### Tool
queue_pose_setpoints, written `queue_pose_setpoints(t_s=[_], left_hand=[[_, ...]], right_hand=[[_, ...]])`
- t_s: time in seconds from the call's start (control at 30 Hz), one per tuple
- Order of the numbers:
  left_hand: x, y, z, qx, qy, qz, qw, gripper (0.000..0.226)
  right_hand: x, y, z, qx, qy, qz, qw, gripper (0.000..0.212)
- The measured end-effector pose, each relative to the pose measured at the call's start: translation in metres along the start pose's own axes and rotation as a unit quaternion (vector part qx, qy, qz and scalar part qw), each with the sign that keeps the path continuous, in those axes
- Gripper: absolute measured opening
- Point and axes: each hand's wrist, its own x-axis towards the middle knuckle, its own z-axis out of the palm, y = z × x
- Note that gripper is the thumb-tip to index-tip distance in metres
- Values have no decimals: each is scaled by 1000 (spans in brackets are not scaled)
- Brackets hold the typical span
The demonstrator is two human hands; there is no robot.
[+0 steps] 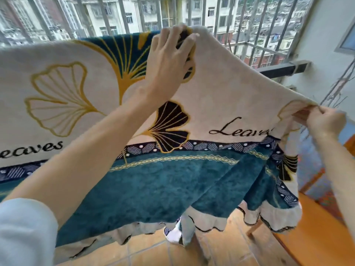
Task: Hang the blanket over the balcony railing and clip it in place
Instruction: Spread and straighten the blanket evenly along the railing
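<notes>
Blanket (221,89), cream with gold ginkgo leaves, the script "Leaves" and a teal lower band, draped over the balcony railing (284,69); its left part lies across the rail, its right part is held up off it, and the rail's bare dark end shows at the right. Through the head camera I read the left hand (171,54) at the top fold, fingers curled over the cloth and grasping it. The right hand (324,121), lower and well to the right, pinches the blanket's side edge between thumb and fingers and holds it out taut. Vertical bars (123,14) rise behind the rail, with apartment blocks beyond. Below the scalloped hem I see a tiled floor (149,254), a white slipper (173,235) and, at right, an orange wooden table (311,233). A white sleeve (25,231) covers the left upper arm
</notes>
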Motion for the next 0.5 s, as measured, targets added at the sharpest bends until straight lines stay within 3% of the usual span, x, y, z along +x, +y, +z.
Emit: queue_pose_setpoints(t_s=[0.13,0.23,0.37,0.5], left_hand=[[22,-12,-15,-31,-15,-53,998,36],[37,-21,-22,-63,-43,-66,995,29],[57,-20,-24,-63,-66,-59,994,16],[67,-19,-22,-48,-132,-48,989,21]], right_hand=[[-30,-43,2,-8,-6,6,1000,26],[-24,-35,6,-19,-19,14,1000,33],[-32,-30,15,12,-67,81,994,27],[-48,-13,30,-18,-136,140,981,29]])
